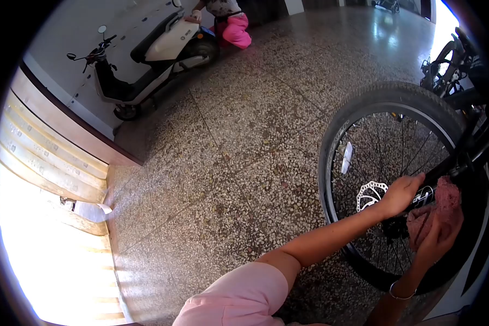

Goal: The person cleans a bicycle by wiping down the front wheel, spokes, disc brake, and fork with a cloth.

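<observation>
A bicycle wheel (339, 127) with a black tyre stands upright at the right, with thin spokes, a silver brake disc (365, 194) and a white reflector (347, 157). My left hand (401, 196) is closed on the black fork leg (425, 196), just above the disc; its fingertips are partly hidden. In my right hand (436, 239) is a crumpled reddish-brown cloth (447, 198), pressed against the lower fork leg beside the hub. A bangle (402, 291) circles my right wrist.
A white and black scooter (163, 46) stands by the far wall. Near its rear, a person in pink trousers (235, 31) crouches. Bright curtains (49, 157) hang at the left over the speckled stone floor (228, 163). More bicycle parts (445, 65) are at upper right.
</observation>
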`<state>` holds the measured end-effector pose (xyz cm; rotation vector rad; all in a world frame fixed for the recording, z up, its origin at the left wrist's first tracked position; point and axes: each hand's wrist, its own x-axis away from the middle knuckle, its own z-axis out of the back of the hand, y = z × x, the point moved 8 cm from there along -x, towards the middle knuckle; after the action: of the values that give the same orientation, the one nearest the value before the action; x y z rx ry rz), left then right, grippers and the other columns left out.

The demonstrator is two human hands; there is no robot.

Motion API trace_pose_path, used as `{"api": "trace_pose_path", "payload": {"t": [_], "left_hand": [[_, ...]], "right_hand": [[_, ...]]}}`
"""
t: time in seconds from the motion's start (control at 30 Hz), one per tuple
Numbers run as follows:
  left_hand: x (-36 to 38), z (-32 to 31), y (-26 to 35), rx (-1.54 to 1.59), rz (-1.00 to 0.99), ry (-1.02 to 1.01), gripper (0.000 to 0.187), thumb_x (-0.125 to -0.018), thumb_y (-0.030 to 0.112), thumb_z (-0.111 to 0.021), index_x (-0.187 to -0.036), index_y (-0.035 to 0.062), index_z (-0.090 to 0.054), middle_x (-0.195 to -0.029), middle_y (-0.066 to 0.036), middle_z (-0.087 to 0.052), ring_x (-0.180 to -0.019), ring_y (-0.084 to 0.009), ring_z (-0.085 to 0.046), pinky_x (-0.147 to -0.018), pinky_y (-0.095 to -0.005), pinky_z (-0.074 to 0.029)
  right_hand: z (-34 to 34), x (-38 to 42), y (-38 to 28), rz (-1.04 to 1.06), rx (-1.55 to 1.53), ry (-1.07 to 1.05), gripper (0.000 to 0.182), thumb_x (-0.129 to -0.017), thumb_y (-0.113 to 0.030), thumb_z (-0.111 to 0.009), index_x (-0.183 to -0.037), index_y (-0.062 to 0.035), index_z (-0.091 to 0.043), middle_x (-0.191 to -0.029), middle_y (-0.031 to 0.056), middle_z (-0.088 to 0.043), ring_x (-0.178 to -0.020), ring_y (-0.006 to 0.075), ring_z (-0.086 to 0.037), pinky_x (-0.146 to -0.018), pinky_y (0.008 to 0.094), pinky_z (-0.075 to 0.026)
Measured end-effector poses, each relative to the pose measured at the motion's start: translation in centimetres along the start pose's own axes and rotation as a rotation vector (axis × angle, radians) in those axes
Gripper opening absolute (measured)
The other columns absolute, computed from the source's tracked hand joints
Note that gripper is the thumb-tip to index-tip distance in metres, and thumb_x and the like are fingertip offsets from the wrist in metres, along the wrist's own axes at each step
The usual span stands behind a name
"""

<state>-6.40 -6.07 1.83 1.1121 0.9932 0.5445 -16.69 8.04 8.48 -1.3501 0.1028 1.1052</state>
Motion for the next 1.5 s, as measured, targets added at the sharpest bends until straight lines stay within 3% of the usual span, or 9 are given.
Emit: {"api": "trace_pose_path", "payload": {"t": [0.3,0.4,0.6,0.87,1.0,1.23,1.33,1.37,1.5], "left_hand": [[0.0,-0.2,0.0,-0.052,0.035,-0.055,0.036,-0.103,0.031,-0.035,-0.108,0.0018,-0.055,-0.085,-0.023,-0.061,-0.082,-0.0422,-0.057,-0.075,-0.0483,-0.042],[0.9,-0.5,0.2,-0.412,-0.420,0.134,0.032,-0.094,0.011,-0.045,-0.123,-0.0020,-0.050,-0.090,-0.022,-0.060,-0.083,-0.0399,-0.059,-0.078,-0.0462,-0.046],[1.6,1.0,3.2,-0.481,-0.454,0.147,0.036,-0.087,0.007,-0.049,-0.121,-0.0035,-0.053,-0.093,-0.021,-0.065,-0.086,-0.0392,-0.062,-0.077,-0.0478,-0.048],[0.2,3.7,5.6,-0.016,-0.055,0.181,0.022,-0.096,0.017,-0.047,-0.091,0.0027,-0.062,-0.079,-0.016,-0.063,-0.075,-0.0340,-0.061,-0.072,-0.0437,-0.045],[1.1,6.4,13.9,-0.203,-0.524,0.311,0.015,-0.089,0.014,-0.057,-0.099,0.0033,-0.062,-0.077,-0.010,-0.064,-0.074,-0.0268,-0.062,-0.072,-0.0369,-0.046],[1.9,5.7,17.3,0.185,-0.543,0.100,0.035,-0.080,0.010,-0.067,-0.114,0.0036,-0.061,-0.091,-0.010,-0.064,-0.086,-0.0273,-0.062,-0.080,-0.0355,-0.049],[0.6,7.1,14.6,0.289,-0.447,0.054,0.036,-0.077,0.003,-0.067,-0.113,0.0032,-0.062,-0.094,-0.010,-0.064,-0.085,-0.0246,-0.062,-0.077,-0.0314,-0.051],[0.5,8.5,13.7,0.334,-0.437,0.147,0.030,-0.079,-0.002,-0.064,-0.109,0.0027,-0.063,-0.095,-0.008,-0.064,-0.086,-0.0197,-0.061,-0.074,-0.0286,-0.050],[-0.4,14.5,10.5,0.164,-0.485,0.704,0.022,-0.082,0.002,-0.063,-0.104,0.0030,-0.063,-0.099,-0.013,-0.061,-0.093,-0.0275,-0.061,-0.078,-0.0340,-0.049]], "right_hand": [[0.2,0.1,0.5,-0.006,-0.040,0.009,0.050,-0.093,-0.011,-0.058,-0.137,0.0053,-0.042,-0.136,0.0212,-0.050,-0.125,0.0301,-0.050,-0.105,0.0399,-0.039],[0.2,0.3,1.4,-0.053,-0.072,0.030,0.053,-0.090,-0.009,-0.062,-0.138,0.0021,-0.043,-0.137,0.0201,-0.049,-0.127,0.0295,-0.048,-0.107,0.0402,-0.038],[-0.3,0.6,-2.5,0.054,-0.031,0.046,0.056,-0.080,-0.004,-0.070,-0.132,-0.0033,-0.049,-0.129,0.0142,-0.054,-0.122,0.0255,-0.051,-0.105,0.0379,-0.039],[-0.3,0.2,-2.1,-0.242,-0.177,-0.258,0.045,-0.081,0.003,-0.064,-0.124,0.0035,-0.052,-0.117,0.0086,-0.060,-0.110,0.0148,-0.055,-0.097,0.0274,-0.041],[2.4,1.1,-0.4,-0.622,-0.525,-0.067,0.040,-0.093,-0.014,-0.057,-0.131,-0.0024,-0.049,-0.120,0.0074,-0.058,-0.112,0.0167,-0.054,-0.098,0.0304,-0.042],[-1.5,-0.7,-10.5,-0.345,-1.051,-0.378,0.065,-0.101,-0.049,-0.035,-0.147,-0.0029,-0.032,-0.145,0.0124,-0.044,-0.134,0.0258,-0.041,-0.114,0.0406,-0.030],[-0.5,0.0,-8.6,-0.427,-0.996,-0.442,0.060,-0.104,-0.041,-0.032,-0.147,-0.0004,-0.029,-0.148,0.0140,-0.038,-0.140,0.0258,-0.032,-0.116,0.0405,-0.022],[0.7,-0.3,-7.9,-0.366,-0.385,-0.257,0.049,-0.104,-0.032,-0.037,-0.142,-0.0003,-0.038,-0.140,0.0128,-0.047,-0.127,0.0222,-0.047,-0.107,0.0356,-0.036],[-0.1,-2.2,-7.5,-0.120,0.033,-0.134,0.024,-0.097,-0.010,-0.057,-0.119,-0.0033,-0.052,-0.108,0.0032,-0.056,-0.097,0.0080,-0.051,-0.084,0.0206,-0.041]]}}
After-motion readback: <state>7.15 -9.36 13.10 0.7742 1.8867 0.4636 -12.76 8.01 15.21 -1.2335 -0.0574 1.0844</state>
